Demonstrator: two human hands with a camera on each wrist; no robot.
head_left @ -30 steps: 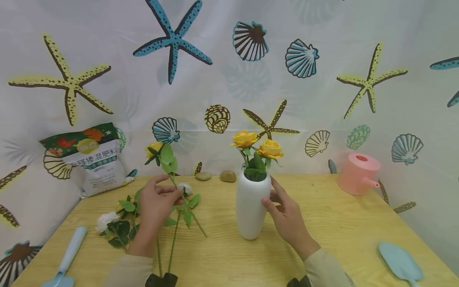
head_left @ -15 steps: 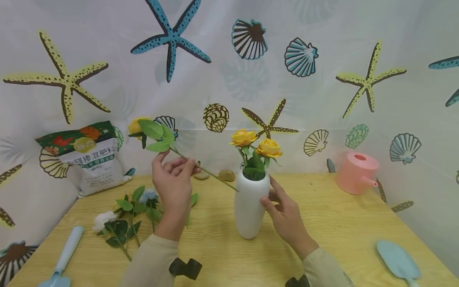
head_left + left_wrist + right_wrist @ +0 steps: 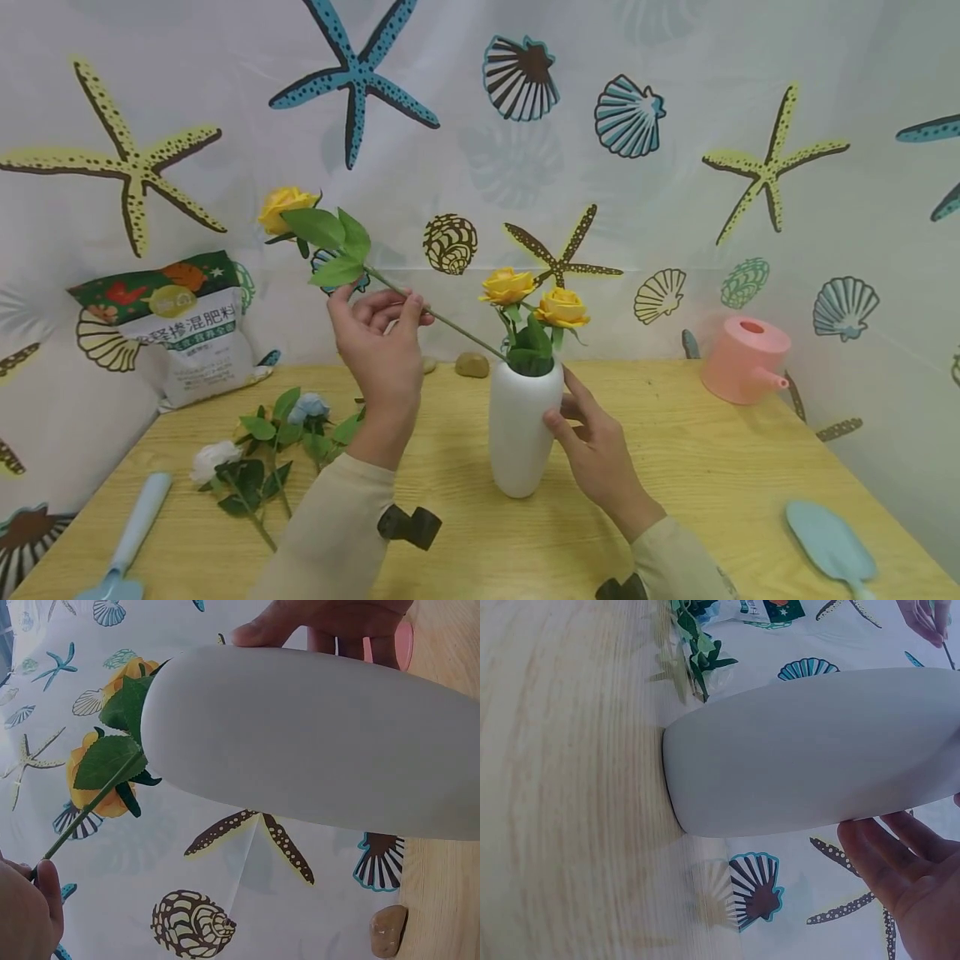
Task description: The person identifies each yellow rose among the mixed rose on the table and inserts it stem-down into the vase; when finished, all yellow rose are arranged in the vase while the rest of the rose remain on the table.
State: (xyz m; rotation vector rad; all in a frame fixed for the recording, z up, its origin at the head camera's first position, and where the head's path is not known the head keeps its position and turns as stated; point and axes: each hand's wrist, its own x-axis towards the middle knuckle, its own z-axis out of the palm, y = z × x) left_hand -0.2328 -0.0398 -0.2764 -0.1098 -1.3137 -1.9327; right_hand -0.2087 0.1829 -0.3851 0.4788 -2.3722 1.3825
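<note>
My left hand [image 3: 386, 358] pinches the green stem of a yellow artificial rose [image 3: 287, 208]. The rose slants, bloom up at the left, and the stem's lower end meets the mouth of a white vase [image 3: 521, 442]. That vase stands upright on the table, holding two yellow roses [image 3: 562, 308] with green leaves. On its right side, my right hand [image 3: 600, 454] grips the vase, thumb in front and fingers partly hidden behind. In the left wrist view the stem [image 3: 90, 806] reaches from the left fingertips to the vase's rim.
A white rose [image 3: 216, 461] and a blue flower [image 3: 309, 407] lie at the left, near a fertilizer bag [image 3: 198, 333]. A light-blue trowel [image 3: 142, 517], a light-blue shovel [image 3: 831, 537], a pink watering can [image 3: 746, 360] and a stone [image 3: 472, 364] are also on the wooden table.
My left hand has lifted the yellow rose from above the flowers at the left and brought it rightward, its stem end now at the vase's mouth. The right hand stays on the vase.
</note>
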